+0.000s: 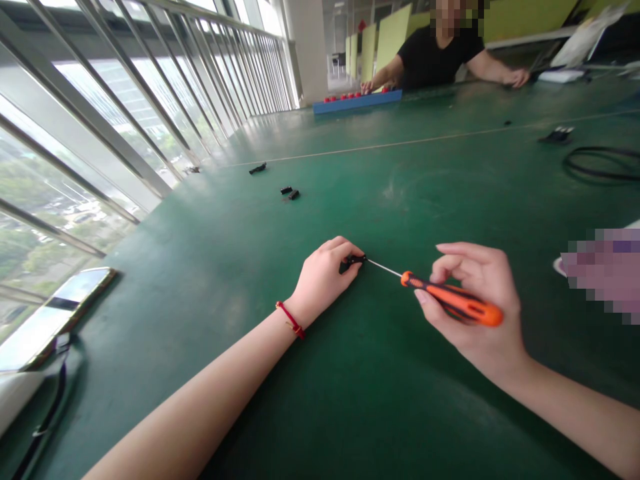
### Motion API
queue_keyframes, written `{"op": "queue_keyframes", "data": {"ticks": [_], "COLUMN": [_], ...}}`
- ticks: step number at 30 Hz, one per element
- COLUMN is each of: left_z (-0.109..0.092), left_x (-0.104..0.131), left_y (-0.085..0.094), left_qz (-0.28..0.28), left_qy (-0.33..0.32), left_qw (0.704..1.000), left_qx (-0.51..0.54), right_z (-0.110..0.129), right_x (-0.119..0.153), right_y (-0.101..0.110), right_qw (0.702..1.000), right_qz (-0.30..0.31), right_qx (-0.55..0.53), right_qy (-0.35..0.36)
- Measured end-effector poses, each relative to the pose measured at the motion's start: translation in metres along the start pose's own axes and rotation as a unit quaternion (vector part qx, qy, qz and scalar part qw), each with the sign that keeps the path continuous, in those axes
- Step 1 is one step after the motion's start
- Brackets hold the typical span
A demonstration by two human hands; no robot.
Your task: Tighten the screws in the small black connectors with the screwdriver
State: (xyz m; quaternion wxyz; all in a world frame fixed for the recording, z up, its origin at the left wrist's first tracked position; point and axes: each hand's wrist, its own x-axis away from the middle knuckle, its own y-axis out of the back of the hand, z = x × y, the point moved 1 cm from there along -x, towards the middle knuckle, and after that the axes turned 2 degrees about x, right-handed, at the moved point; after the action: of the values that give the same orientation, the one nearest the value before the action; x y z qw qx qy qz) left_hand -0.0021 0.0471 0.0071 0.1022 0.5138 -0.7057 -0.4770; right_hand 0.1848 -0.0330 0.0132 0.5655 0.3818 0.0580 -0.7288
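Evidently, mid-frame, the left hand (326,272) pinches a black part (356,259), the right hand (493,287) gripping a screwdriver (450,300) against it; steadiness seems needed.

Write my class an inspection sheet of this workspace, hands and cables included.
Surface: glossy green table.
Job's things: orange-and-black screwdriver, its tip at a small black part.
Clutter: phone at left; small black pieces farther off.
Hands: left hand pinches the small black part; right hand holds the screwdriver.
Cables: black cable beside the phone; looped cable at right.
Surroundings: metal railing at left; another person across the table, beside a blue bar.
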Motion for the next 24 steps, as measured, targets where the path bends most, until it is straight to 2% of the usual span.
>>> {"op": "queue_keyframes", "data": {"ticks": [3,7,12,17,24], "left_z": [-0.0002,-0.0002,-0.0005,-0.0031,-0.003], "left_x": [-0.0001,0.0002,0.0008,0.0012,0.0018], "left_y": [0.0003,-0.0001,-0.0011,-0.0006,-0.0006], "left_qz": [0.0,0.001,-0.001,-0.025,-0.016], "left_qy": [0.001,0.002,0.002,0.01,0.037], "left_qw": [1.0,1.0,1.0,0.995,0.998], "left_qx": [0.002,0.001,-0.021,-0.098,-0.046], "right_z": [-0.001,-0.0015,-0.0046,-0.0053,-0.006], "right_x": [0.0016,0.0022,0.0033,0.003,0.0015], "right_y": [-0.001,0.0003,0.001,0.002,0.0013], "right_qw": [0.998,1.0,0.993,0.995,0.994], "right_qz": [0.059,-0.001,0.11,0.09,0.102], "right_qx": [0.012,-0.025,0.022,0.032,0.022], "right_qy": [-0.03,-0.005,-0.027,-0.019,-0.036]}}
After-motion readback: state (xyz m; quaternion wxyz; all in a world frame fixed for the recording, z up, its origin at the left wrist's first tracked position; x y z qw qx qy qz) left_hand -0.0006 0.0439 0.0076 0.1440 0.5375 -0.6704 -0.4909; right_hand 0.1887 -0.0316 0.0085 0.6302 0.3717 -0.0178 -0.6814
